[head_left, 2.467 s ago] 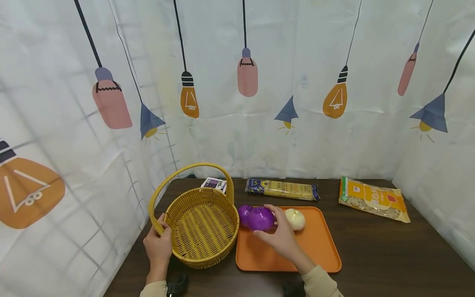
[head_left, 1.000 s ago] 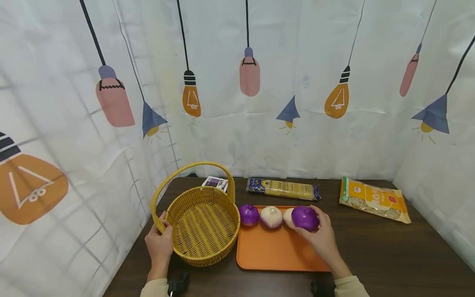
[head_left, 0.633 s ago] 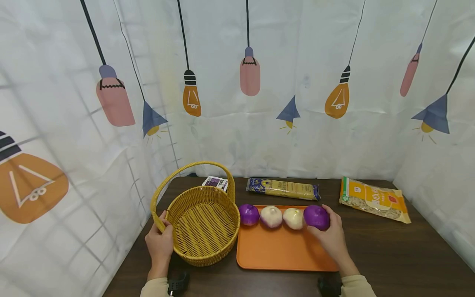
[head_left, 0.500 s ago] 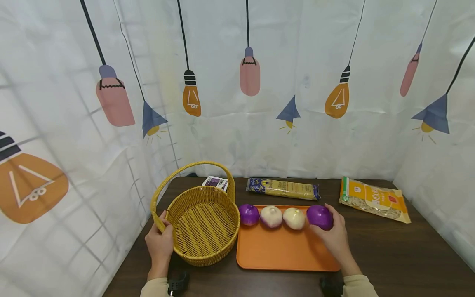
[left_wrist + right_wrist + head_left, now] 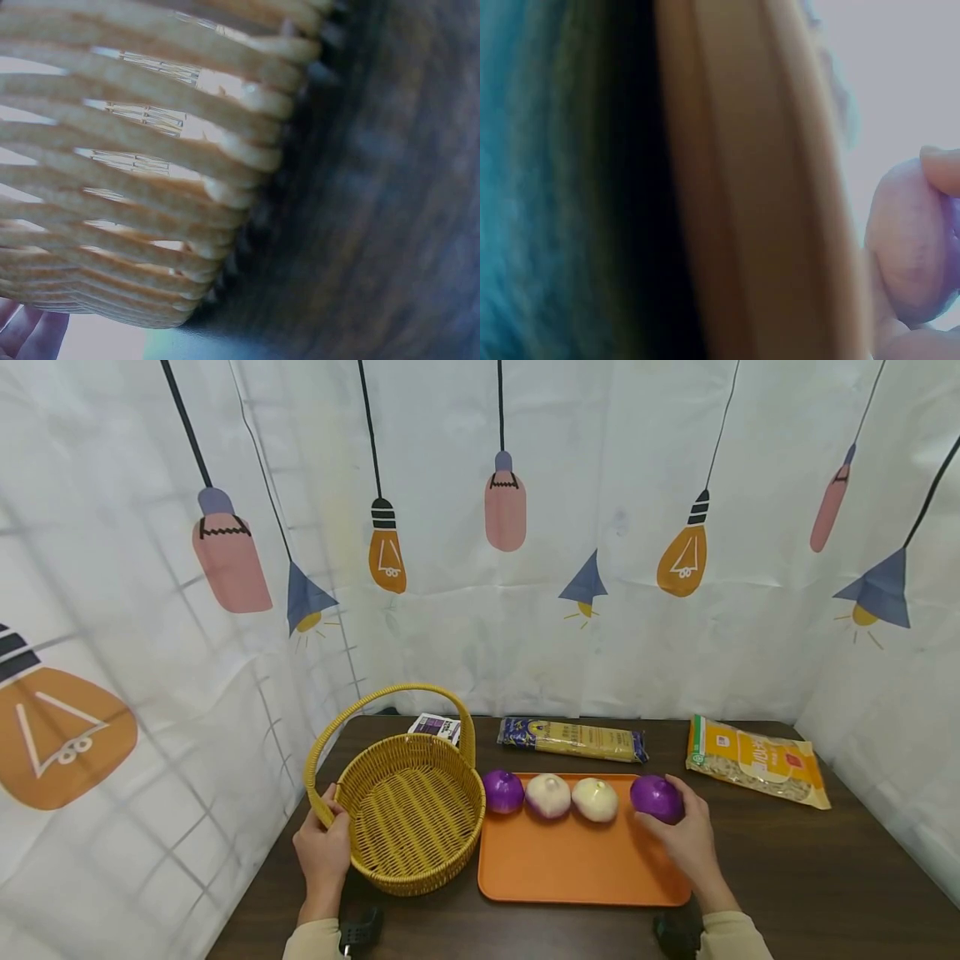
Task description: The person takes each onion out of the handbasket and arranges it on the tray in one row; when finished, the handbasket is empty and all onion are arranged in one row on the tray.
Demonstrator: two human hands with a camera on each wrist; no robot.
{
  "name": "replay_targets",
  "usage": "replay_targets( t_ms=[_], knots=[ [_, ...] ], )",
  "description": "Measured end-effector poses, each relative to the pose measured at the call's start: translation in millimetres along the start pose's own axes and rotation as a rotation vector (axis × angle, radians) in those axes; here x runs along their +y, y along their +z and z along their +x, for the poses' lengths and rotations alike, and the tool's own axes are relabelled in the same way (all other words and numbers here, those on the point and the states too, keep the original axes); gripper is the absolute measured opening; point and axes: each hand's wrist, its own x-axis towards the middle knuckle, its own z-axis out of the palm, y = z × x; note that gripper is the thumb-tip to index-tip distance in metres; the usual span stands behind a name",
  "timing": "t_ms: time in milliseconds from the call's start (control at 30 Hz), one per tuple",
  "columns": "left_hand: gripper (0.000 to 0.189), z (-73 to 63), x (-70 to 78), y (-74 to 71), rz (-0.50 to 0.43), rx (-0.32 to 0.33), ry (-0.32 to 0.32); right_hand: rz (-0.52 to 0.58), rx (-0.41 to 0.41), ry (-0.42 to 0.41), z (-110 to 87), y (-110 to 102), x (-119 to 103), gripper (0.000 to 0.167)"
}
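My right hand [image 5: 690,835] holds a purple onion [image 5: 657,799] over the far right corner of the orange tray [image 5: 577,877]; whether the onion touches the tray I cannot tell. In the right wrist view, that onion [image 5: 911,240] sits between thumb and fingers. Along the tray's far side stand another purple onion [image 5: 503,792], a whitish onion with purple tinges [image 5: 548,796] and a creamy white onion [image 5: 596,800]. My left hand [image 5: 324,852] grips the yellow woven basket [image 5: 408,881] at its left rim, by the foot of the handle. Nothing lies in the basket.
Behind the tray lies a long packet of noodles [image 5: 573,739]. An orange and clear bag [image 5: 757,762] of pale contents rests at the back right. A white and purple printed item [image 5: 435,727] is partly hidden behind the basket. A patterned curtain [image 5: 465,635] encloses the dark table.
My right hand has carried the purple onion rightward, from the tray's left part to its far right corner, uncovering the whitish onion. The left hand and basket have stayed in place.
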Motion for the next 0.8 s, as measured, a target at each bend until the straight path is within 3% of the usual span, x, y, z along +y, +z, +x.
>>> replay_targets(
  t_ms=[400, 800],
  knots=[
    [0.015, 0.4, -0.7, 0.2, -0.004, -0.003, -0.006, 0.019, -0.029, 0.047, 2.8, -2.3, 5.7, 0.086],
    [0.015, 1.1, -0.9, 1.1, 0.004, 0.006, 0.002, -0.051, 0.026, -0.057, 1.4, -1.5, 6.6, 0.079]
  ],
)
